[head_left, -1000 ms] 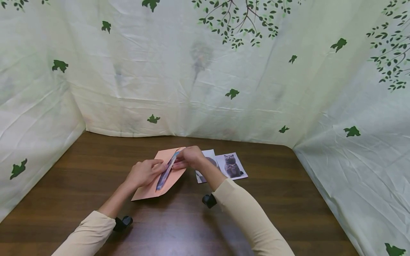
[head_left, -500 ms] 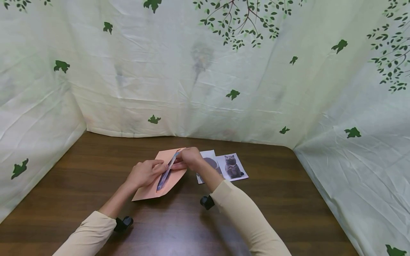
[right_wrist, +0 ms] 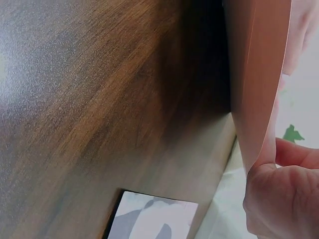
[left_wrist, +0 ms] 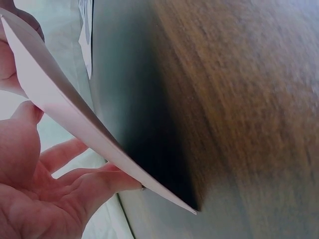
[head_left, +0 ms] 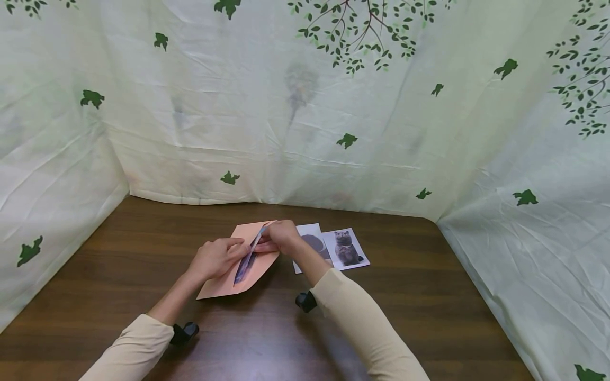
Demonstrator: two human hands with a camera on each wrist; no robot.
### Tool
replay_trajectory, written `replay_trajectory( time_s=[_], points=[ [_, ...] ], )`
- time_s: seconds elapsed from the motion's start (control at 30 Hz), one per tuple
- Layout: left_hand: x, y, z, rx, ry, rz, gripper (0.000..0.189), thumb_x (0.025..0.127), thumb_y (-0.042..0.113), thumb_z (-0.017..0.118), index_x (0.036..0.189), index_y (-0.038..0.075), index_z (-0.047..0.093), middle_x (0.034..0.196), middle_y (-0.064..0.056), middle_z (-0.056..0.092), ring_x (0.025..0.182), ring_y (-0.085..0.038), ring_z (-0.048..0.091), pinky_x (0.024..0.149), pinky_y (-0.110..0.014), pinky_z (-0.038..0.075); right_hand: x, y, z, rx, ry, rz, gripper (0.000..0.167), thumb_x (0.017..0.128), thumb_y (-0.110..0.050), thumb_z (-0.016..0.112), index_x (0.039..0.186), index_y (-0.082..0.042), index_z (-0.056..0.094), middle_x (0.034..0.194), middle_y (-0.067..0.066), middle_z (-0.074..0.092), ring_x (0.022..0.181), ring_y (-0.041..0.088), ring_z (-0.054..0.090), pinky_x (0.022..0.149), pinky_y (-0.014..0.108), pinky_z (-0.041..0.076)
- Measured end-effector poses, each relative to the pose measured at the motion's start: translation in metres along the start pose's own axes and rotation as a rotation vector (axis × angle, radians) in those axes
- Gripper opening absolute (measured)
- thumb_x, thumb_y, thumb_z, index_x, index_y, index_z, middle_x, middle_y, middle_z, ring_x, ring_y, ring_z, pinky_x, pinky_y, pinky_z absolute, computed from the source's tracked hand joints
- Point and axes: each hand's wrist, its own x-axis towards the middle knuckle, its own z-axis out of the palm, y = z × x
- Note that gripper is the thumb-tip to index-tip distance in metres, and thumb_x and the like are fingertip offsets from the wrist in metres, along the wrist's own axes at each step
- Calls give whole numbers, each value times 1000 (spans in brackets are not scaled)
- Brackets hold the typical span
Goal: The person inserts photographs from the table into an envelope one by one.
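Observation:
A peach envelope (head_left: 224, 284) is tilted up off the table in the head view, its slit gaping lengthwise. In the slit shows a narrow strip of a blue-purple picture card (head_left: 244, 267), most of it hidden inside. My left hand (head_left: 215, 258) holds the envelope from the left, thumb at the slit and fingers spread along one face in the left wrist view. My right hand (head_left: 282, 236) grips the envelope's far right side by the card's upper end. In the right wrist view, its thumb and curled fingers meet at the envelope's edge.
Right of the envelope lie a cat photo card (head_left: 347, 247) and a grey-and-white picture card (head_left: 312, 235), the latter partly behind my right forearm. Both are on the dark wooden table (head_left: 429, 296). A leaf-printed white curtain (head_left: 295, 159) hangs around the table's back and sides.
The visible strip of the card in the slit has become narrower. My right forearm has shifted slightly to the left; the left hand stays in place.

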Motion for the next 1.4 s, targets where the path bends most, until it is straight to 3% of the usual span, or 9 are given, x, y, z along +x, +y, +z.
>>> replay_trajectory(
  time_s=[0.3, 0.53, 0.67, 1.17, 1.4],
  points=[
    [0, 0, -1, 2, 0, -2, 54, 103, 44, 51, 137, 4, 64, 130, -25, 66, 118, -51, 61, 92, -59, 48, 1, 3, 5, 11, 40, -29, 14, 95, 8, 53, 103, 12, 63, 71, 15, 64, 52, 20, 67, 58, 31, 60],
    [1, -1, -1, 1, 4, -7, 52, 103, 42, 51, 136, 4, 64, 129, -25, 66, 117, -51, 62, 90, -57, 49, 2, 2, 6, 6, 42, -30, 28, 96, 8, 52, 122, 16, 57, 69, 13, 61, 51, 18, 65, 55, 29, 59],
    [2, 0, 0, -1, 5, -10, 51, 103, 41, 52, 136, 5, 65, 128, -25, 67, 115, -51, 62, 89, -57, 49, 2, 2, 6, -8, 45, -29, 31, 97, 7, 52, 126, 17, 56, 69, 11, 61, 52, 17, 65, 57, 29, 59],
    [1, -1, 1, -3, 0, 1, 51, 102, 41, 52, 135, 4, 65, 128, -25, 67, 116, -50, 63, 90, -58, 49, -1, 2, 4, -6, 38, -19, 32, 97, 5, 54, 127, 16, 58, 72, 13, 64, 55, 18, 67, 63, 31, 61],
    [0, -1, 1, -6, -11, -11, 50, 103, 39, 52, 136, 5, 64, 128, -25, 67, 117, -50, 62, 90, -56, 49, -7, -4, -1, -43, 17, 4, 23, 98, 4, 50, 117, 13, 61, 79, 18, 63, 58, 23, 67, 72, 38, 61]
  ],
)
